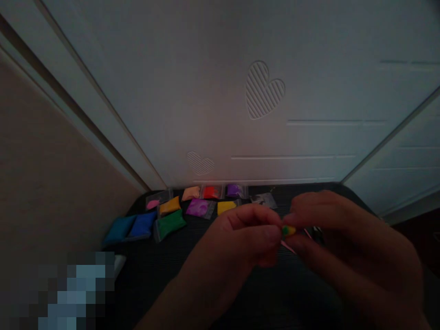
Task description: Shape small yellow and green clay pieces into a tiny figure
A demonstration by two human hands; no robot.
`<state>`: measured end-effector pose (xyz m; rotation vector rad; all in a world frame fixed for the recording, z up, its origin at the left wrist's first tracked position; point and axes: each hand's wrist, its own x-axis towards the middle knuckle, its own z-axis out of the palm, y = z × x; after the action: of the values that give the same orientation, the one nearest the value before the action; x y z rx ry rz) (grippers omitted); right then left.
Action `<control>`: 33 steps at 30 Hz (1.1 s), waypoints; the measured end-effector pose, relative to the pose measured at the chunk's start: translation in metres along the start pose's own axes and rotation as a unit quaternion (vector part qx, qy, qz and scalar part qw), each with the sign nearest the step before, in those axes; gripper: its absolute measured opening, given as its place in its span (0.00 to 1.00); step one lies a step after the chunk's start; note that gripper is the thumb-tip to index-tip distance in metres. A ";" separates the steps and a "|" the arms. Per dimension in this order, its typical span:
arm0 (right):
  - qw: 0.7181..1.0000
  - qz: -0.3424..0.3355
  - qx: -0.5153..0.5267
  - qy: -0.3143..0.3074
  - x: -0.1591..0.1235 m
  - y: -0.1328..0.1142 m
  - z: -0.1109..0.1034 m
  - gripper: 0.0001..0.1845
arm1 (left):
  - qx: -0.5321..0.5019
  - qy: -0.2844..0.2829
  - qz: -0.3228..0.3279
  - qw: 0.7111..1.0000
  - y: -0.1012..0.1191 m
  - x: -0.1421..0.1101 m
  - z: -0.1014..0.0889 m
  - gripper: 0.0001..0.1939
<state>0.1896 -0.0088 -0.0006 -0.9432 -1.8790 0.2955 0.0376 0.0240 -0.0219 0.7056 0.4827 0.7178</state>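
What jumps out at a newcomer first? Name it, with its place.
Likely the brightly coloured packets, spread over the back and left of the dark table. Next, the large ribbed heart on the pale panel behind them. Then the tiny yellow-and-green piece, right of the picture's centre, at the fingertips of the left hand and right hand.

Head-worn view, forward and down
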 end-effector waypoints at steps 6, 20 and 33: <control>0.996 0.072 0.058 0.006 0.000 0.006 0.003 0.12 | 0.048 0.030 0.078 0.995 -0.004 0.001 -0.004 0.05; 0.998 0.044 0.032 -0.012 0.001 0.004 0.004 0.17 | 0.070 0.038 0.097 0.992 -0.002 0.002 -0.002 0.04; 0.999 -0.010 0.005 0.045 -0.006 0.004 0.009 0.25 | 0.013 0.017 0.035 0.999 0.004 -0.001 0.002 0.05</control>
<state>0.1852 -0.0084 -0.0112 -0.9154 -1.8018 0.2444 0.0366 0.0250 -0.0178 0.7380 0.5017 0.7915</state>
